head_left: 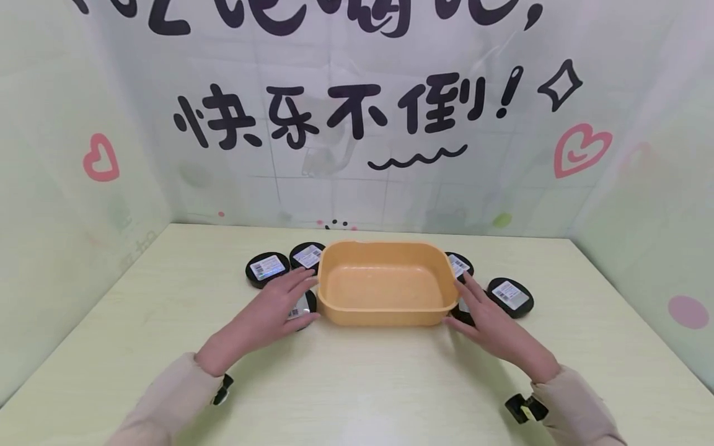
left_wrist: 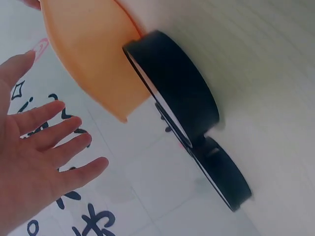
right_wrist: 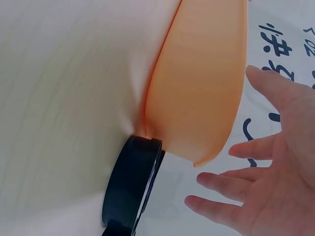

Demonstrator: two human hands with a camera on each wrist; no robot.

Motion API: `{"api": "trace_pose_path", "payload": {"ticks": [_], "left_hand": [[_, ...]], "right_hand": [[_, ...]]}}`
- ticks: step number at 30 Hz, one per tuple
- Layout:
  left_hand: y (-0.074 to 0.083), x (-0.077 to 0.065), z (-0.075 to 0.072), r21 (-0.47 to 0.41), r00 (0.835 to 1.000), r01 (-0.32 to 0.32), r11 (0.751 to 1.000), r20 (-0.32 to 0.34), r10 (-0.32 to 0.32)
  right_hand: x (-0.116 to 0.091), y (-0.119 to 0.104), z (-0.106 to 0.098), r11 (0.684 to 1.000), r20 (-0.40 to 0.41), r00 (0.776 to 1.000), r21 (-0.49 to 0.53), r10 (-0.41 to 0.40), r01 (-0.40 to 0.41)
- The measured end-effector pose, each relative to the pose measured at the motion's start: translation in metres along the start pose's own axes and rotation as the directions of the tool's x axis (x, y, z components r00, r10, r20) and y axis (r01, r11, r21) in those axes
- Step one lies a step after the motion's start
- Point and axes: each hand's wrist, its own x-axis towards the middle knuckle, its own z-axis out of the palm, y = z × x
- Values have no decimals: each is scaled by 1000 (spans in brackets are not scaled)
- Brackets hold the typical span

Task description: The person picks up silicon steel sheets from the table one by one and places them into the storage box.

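One basin (head_left: 388, 317), peach-orange, smooth and plastic-looking, forms a rounded rectangle with flared walls and a thin lip; it rests upright on the pale, faintly wood-grained surface (head_left: 357, 384), between the two hands. Take the basin as dial centre, with 12 o'clock toward the rear wall sheet (head_left: 312, 198). Six black discs, short cylinders with smooth sides and pale printed labels on top, are arranged around it, three per side. Left group: the first disc (head_left: 258, 279) between 9 and 10 o'clock, the second disc (head_left: 297, 265) at 10, the third disc (head_left: 312, 302) at 8, partly covered. Right group: the fourth disc (head_left: 469, 268) at 2, the fifth disc (head_left: 460, 316) at 4, partly covered, the sixth disc (head_left: 523, 308) between 3 and 4. The left hand (head_left: 270, 311) is positioned at 8 o'clock, its fingers wide, nearly straight and holding nothing. The right hand (head_left: 494, 326) is positioned at 4 o'clock, its fingers likewise spread and without a grip. Both are near the basin's ends; I cannot tell whether any fingertip makes contact. Two soft beige sleeves (head_left: 173, 393) cover the forearms. The sheeting carries bold black characters (head_left: 357, 111) and two pink heart outlines (head_left: 582, 150).
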Motion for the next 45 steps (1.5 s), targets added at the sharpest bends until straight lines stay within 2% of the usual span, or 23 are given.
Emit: {"api": "trace_pose_path", "payload": {"ticks": [5,12,26,39,45], "left_hand": [[6,6,8,-7,998,-33,999,51,34],[13,12,11,10,994,-9,1000,107,8],[9,19,17,18,999,-9,1000,44,9],[9,22,18,22,999,15,1000,52,-16],[10,23,20,41,997,42,998,60,-44]], "right_hand": [[2,-1,5,996,-44,996,-39,-81,79],[5,-3,8,993,-58,993,-64,-98,95],[10,-3,11,992,-85,991,-85,-102,95],[12,-5,10,991,-104,989,-90,-104,95],[11,-5,7,996,-86,994,-64,-68,62]]}}
